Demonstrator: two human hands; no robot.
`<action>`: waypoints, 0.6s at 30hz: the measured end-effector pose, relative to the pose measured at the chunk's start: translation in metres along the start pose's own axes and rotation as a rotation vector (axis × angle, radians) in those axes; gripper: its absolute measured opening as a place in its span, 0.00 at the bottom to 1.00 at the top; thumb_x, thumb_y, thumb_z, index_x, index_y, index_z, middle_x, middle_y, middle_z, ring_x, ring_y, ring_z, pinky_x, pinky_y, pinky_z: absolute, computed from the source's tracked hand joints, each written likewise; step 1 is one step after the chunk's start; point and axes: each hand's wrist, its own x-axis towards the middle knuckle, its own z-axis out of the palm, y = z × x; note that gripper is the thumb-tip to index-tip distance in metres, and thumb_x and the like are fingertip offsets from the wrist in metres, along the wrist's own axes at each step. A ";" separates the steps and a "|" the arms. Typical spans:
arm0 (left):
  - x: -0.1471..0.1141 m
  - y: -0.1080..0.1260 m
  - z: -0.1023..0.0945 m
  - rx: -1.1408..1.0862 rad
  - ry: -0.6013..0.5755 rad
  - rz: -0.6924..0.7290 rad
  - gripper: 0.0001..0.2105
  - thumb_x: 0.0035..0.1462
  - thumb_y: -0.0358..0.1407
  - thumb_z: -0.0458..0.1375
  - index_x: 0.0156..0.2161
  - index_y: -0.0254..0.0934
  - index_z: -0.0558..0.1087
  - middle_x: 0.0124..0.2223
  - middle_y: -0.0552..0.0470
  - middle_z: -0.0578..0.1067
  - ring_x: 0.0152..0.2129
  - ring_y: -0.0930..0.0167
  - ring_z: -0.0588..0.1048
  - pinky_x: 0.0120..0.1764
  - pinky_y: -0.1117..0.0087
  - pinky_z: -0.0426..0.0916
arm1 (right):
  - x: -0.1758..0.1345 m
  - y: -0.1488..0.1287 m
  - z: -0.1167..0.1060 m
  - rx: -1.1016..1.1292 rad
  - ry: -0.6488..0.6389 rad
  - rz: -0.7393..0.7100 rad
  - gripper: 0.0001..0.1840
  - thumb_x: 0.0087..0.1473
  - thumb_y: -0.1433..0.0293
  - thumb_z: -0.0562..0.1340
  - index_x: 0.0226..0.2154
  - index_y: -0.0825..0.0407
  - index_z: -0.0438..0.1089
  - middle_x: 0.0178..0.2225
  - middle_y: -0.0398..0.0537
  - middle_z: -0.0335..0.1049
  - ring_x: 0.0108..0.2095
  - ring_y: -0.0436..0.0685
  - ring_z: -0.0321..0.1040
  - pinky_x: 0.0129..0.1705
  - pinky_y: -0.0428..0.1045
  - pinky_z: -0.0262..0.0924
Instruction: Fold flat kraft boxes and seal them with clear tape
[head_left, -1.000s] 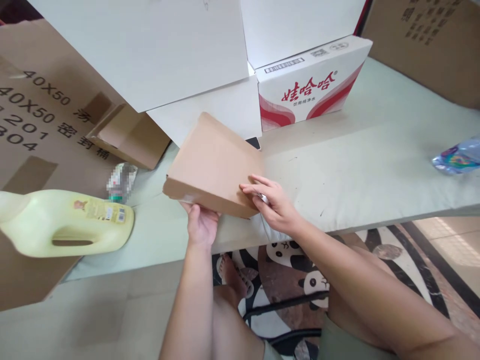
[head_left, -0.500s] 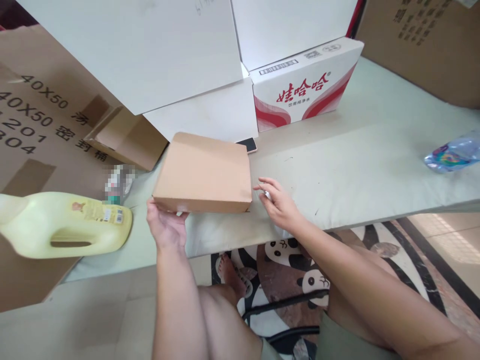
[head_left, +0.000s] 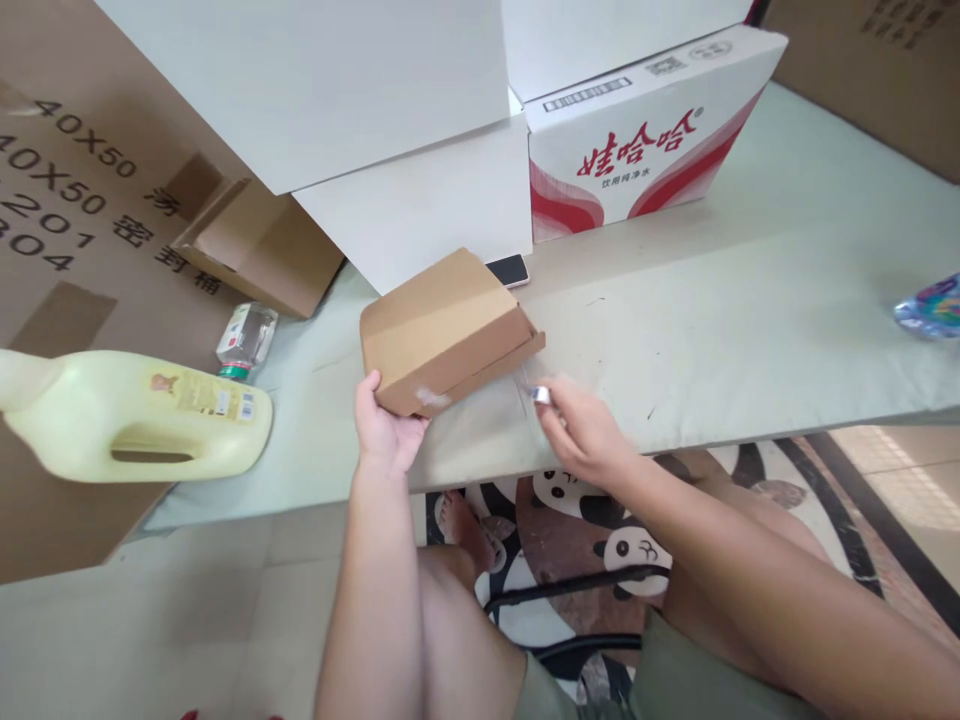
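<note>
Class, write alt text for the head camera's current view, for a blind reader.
A person's left hand holds a small cardboard box; the right hand, apart from it, pinches a small pale object. White boxes stand behind.

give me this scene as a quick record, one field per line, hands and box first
left hand: grips the brown cardboard box at its near left corner
right hand: pinches a small white-and-blue object, exact kind unclear
box detail: flap edge juts out at its right end
behind box: smartphone
back: white drinking-water carton with red lettering
left: pale yellow jug on its side, clear bottle with green cap
right edge: plastic bottle, partly cut off
surface: pale green cloth
</note>
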 end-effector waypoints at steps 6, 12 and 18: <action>-0.011 -0.025 0.014 0.012 -0.107 -0.078 0.19 0.50 0.49 0.60 0.44 0.40 0.75 0.42 0.49 0.79 0.37 0.64 0.77 0.34 0.65 0.73 | -0.002 -0.014 0.012 -0.294 -0.451 0.041 0.21 0.67 0.64 0.46 0.55 0.51 0.64 0.45 0.55 0.77 0.37 0.62 0.73 0.33 0.51 0.54; -0.017 -0.039 0.021 0.064 -0.164 -0.143 0.23 0.44 0.48 0.63 0.45 0.37 0.74 0.41 0.47 0.79 0.34 0.64 0.77 0.31 0.65 0.72 | 0.003 -0.018 0.017 -0.466 -0.472 0.129 0.20 0.68 0.64 0.46 0.55 0.50 0.65 0.45 0.56 0.78 0.38 0.64 0.76 0.32 0.51 0.55; -0.016 -0.045 0.023 0.087 -0.148 -0.095 0.25 0.42 0.46 0.64 0.47 0.38 0.73 0.42 0.47 0.79 0.35 0.63 0.78 0.30 0.66 0.72 | 0.002 -0.019 0.016 -0.543 -0.429 0.150 0.21 0.69 0.62 0.44 0.56 0.48 0.65 0.47 0.55 0.77 0.37 0.63 0.77 0.30 0.51 0.55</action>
